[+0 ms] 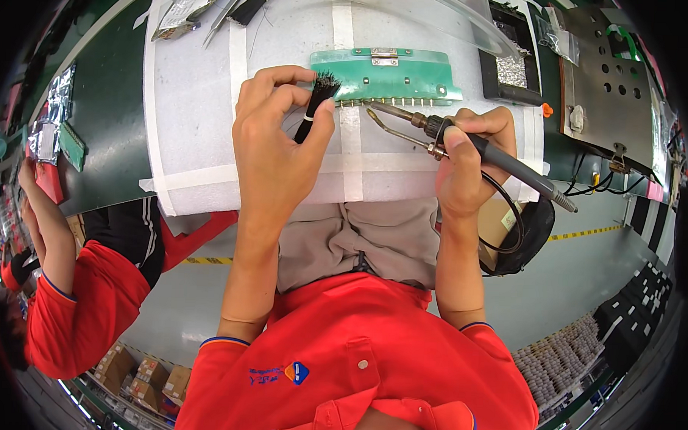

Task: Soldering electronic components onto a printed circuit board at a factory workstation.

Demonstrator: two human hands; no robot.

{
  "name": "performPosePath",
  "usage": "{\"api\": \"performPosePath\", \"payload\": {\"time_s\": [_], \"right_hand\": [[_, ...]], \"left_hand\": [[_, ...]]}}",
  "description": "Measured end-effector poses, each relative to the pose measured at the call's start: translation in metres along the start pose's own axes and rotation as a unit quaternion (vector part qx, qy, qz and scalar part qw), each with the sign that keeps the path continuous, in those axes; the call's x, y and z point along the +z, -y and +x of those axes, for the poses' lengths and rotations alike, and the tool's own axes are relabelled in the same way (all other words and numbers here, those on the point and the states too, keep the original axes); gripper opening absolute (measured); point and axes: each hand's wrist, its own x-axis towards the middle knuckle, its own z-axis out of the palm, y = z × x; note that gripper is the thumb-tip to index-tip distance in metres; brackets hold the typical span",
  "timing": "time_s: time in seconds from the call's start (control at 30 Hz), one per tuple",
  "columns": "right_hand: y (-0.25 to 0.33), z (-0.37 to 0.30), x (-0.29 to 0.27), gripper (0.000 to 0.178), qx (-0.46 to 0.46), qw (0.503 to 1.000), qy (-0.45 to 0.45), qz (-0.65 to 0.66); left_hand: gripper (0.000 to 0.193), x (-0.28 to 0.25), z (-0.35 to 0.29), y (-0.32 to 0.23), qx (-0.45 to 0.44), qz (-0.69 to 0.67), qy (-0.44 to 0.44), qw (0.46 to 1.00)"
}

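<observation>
My left hand pinches a bundle of thin black wires, its frayed end touching the left part of a green circuit board. My right hand grips a soldering iron with a grey handle, and its metal tip points left along the board's lower edge, where a row of pins sticks out. A bent metal feed tube runs under the iron's tip. The board lies on a white foam pad crossed by white tape strips.
A black tray of small silvery parts sits right of the board, and beyond it a grey metal fixture with holes. Foil bags lie at the pad's far left. A co-worker in a red sleeve works at my left.
</observation>
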Motion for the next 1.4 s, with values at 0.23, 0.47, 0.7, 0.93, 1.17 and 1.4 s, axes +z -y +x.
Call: {"api": "performPosePath", "payload": {"time_s": [0.23, 0.47, 0.7, 0.93, 1.17, 1.4], "right_hand": [[0.006, -0.002, 0.003, 0.013, 0.008, 0.999, -0.030, -0.027], [0.002, 0.000, 0.001, 0.014, 0.010, 0.999, -0.035, -0.023], [0.010, 0.003, 0.001, 0.018, 0.052, 0.997, 0.046, -0.025], [0.004, -0.003, 0.005, 0.015, 0.001, 0.996, -0.081, -0.036], [0.005, -0.005, 0.003, 0.014, -0.012, 0.997, -0.079, -0.016], [0.001, -0.003, -0.001, 0.015, -0.018, 0.997, -0.068, 0.021]], "left_hand": [[0.014, -0.001, 0.001, -0.003, -0.004, -0.001, 0.000, 1.000], [0.012, -0.021, 0.007, 0.010, -0.022, -0.057, -0.049, 0.997], [0.011, -0.018, 0.006, -0.011, 0.041, -0.059, -0.025, 0.997], [0.013, 0.013, 0.002, -0.004, 0.033, 0.006, -0.008, 0.999], [0.012, 0.013, 0.003, -0.002, 0.037, 0.022, -0.002, 0.999], [0.013, 0.011, 0.004, -0.003, 0.040, 0.026, 0.005, 0.999]]}}
